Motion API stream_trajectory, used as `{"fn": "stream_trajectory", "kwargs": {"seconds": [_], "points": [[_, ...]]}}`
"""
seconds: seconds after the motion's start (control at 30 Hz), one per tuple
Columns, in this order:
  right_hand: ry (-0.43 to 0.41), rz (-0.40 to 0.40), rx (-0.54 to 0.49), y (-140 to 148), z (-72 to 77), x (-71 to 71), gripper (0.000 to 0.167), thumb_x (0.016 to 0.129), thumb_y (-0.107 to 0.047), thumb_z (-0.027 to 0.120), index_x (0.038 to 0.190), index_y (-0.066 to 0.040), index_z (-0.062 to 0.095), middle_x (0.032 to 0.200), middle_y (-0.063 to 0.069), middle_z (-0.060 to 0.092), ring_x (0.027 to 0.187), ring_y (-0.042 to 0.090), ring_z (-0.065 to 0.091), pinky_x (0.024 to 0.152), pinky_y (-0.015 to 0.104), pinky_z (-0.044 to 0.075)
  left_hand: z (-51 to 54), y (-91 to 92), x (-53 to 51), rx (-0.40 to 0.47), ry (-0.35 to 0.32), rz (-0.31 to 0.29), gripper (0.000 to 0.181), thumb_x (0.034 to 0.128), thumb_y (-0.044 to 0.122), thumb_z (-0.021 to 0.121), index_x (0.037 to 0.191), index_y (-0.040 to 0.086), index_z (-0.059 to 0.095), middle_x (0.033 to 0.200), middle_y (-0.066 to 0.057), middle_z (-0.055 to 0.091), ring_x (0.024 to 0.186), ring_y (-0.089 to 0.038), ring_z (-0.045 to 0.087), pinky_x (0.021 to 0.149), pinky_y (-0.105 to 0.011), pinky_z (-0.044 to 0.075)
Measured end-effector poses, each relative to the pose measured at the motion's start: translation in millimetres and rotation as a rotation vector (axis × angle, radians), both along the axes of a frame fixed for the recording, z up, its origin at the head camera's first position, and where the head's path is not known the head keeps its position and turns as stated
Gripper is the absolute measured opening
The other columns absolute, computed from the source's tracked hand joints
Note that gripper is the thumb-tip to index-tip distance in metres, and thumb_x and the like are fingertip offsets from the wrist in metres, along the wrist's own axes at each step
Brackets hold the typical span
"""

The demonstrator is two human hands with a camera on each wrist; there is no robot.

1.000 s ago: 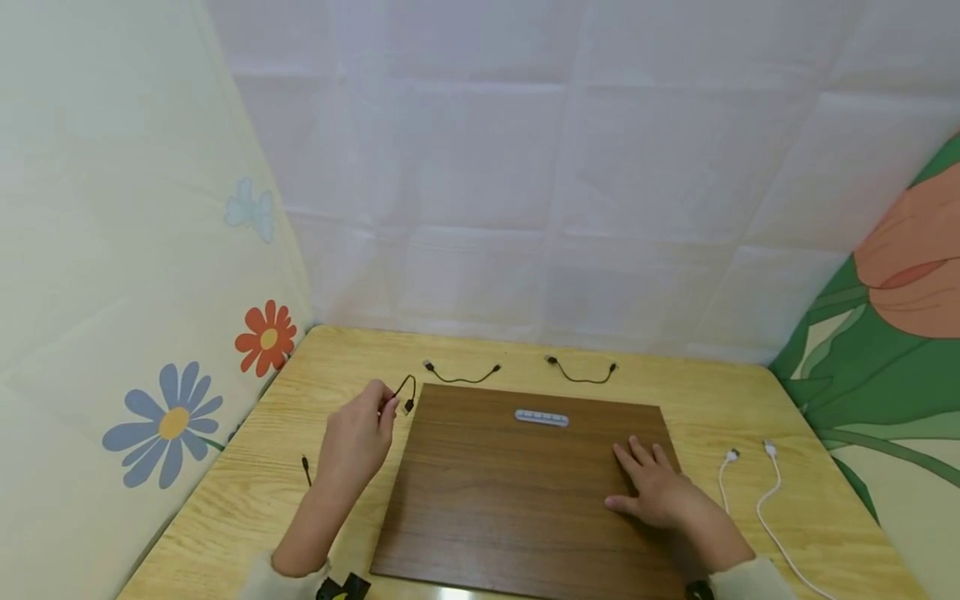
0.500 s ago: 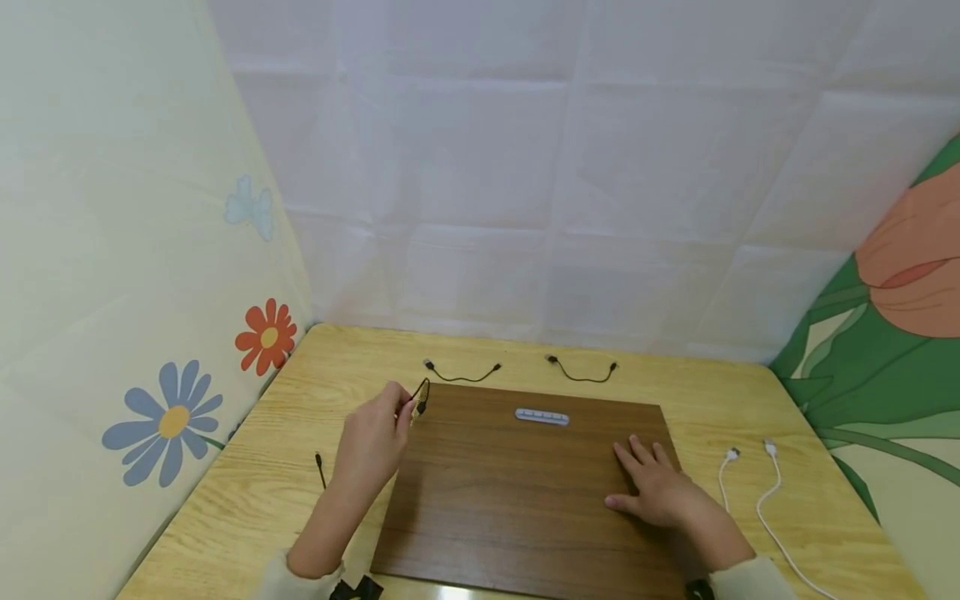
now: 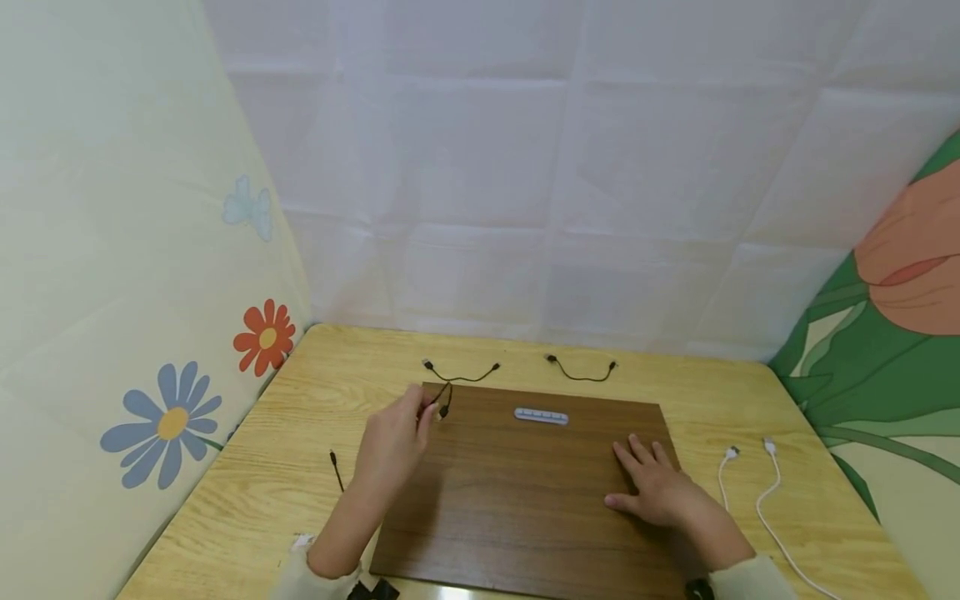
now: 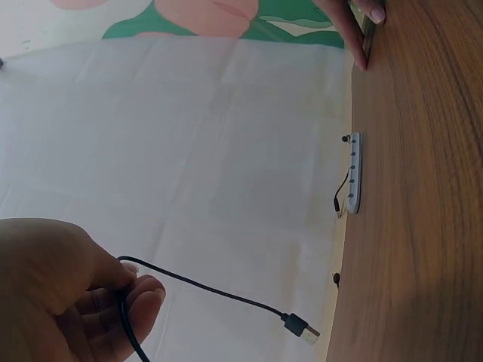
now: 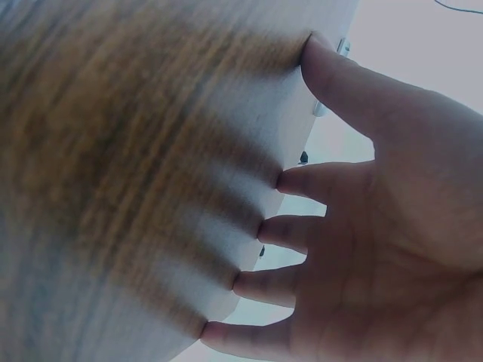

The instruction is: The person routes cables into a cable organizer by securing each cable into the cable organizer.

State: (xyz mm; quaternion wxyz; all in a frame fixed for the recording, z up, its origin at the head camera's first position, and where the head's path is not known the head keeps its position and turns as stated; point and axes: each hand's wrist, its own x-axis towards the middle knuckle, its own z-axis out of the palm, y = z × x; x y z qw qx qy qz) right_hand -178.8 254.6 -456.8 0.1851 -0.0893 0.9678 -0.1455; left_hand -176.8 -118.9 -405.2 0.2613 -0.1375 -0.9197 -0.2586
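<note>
Left grip: the left hand [image 3: 393, 440] grasps a black cable [image 4: 211, 289], thumb and fingers pinching it.
Left arm: the forearm [image 3: 347, 527] slants forward from the near side, ending above the far left part of a brown board [image 3: 525, 500].
Held cable: it loops out beyond the fingertips; its plug [image 4: 295, 324], with a metal tip, points down in the air near the board's far left corner.
Right grip: the right hand [image 3: 654, 492] holds nothing, resting fingertips down on the board's right side, fingers and thumb spread.
Slotted strip: a pale blue-grey strip [image 3: 542, 417] lies on the board near its far edge, between the hands.
Beyond the board: two short black cables, one on the left [image 3: 460, 380] and one on the right [image 3: 583, 380], lie curved on the yellow wood-grain desk [image 3: 360, 346].
Right of the board: two white cables [image 3: 767, 517]; the right forearm [image 3: 712, 533] partly hides one.
Left forearm's cover: it blocks some of the board's left edge; a black connector [image 3: 333, 459] shows just left of it.
</note>
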Motion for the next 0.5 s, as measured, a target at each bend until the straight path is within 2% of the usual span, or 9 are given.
{"fn": "stream_trajectory", "kwargs": {"seconds": [0.17,0.5], "points": [[0.005,-0.004,0.004,1,-1.1,0.5,0.097,0.089,-0.060,0.068,0.156,0.000,0.031,0.161,0.035,0.015,0.142,0.065,0.009,0.098,0.085,0.021,-0.5,5.3,-0.7,0.000,0.028,-0.017,0.015,0.0931,0.008,0.073,0.087,0.008,0.059,0.070,-0.001,0.067,0.053,-0.008,0.051,0.046,-0.022,0.040],[0.001,-0.006,0.009,1,-3.5,-1.1,0.098,0.088,-0.061,0.067,0.156,0.000,0.031,0.161,0.034,0.015,0.142,0.064,0.009,0.098,0.085,0.021,-1.2,11.6,1.2,0.033,0.000,-0.037,0.012,0.0940,0.010,0.072,0.089,0.009,0.061,0.074,-0.001,0.070,0.054,-0.007,0.053,0.047,-0.019,0.040]]}}
